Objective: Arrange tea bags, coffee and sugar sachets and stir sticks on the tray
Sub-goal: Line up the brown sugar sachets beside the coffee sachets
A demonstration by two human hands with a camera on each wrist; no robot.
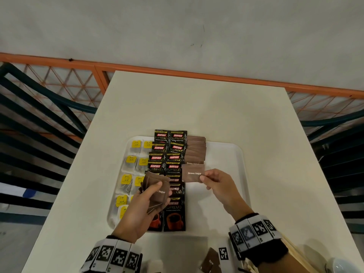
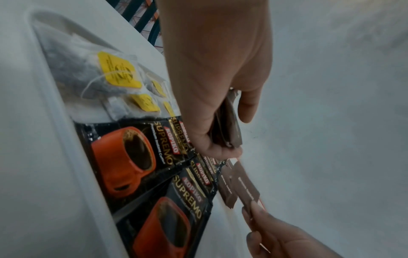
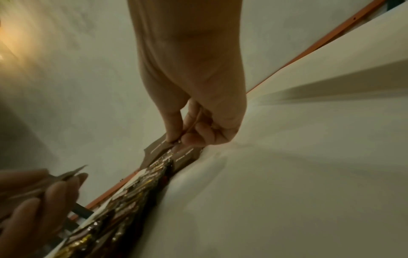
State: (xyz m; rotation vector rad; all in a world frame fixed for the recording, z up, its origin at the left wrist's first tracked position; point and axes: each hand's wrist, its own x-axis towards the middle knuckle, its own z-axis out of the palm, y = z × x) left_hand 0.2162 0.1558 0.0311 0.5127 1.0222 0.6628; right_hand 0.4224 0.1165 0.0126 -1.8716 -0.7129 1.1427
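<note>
A white tray (image 1: 226,154) holds two columns of tea bags (image 1: 131,160) with yellow tags on the left, two columns of black coffee sachets (image 1: 173,168) in the middle, and a column of brown sugar sachets (image 1: 196,150) right of them. My right hand (image 1: 214,183) pinches one brown sugar sachet (image 1: 192,173) by its right edge, just below that column. My left hand (image 1: 146,196) grips a fanned stack of brown sugar sachets (image 1: 157,186) over the coffee columns. The stack (image 2: 229,125) shows edge-on in the left wrist view. No stir sticks are visible on the tray.
The tray sits on a white table (image 1: 197,107) with dark slatted chairs (image 1: 39,134) on both sides. More brown sachets (image 1: 211,261) lie at the table's near edge, with a wooden-looking object (image 1: 295,255) beside my right wrist. The tray's right part (image 1: 224,194) is bare.
</note>
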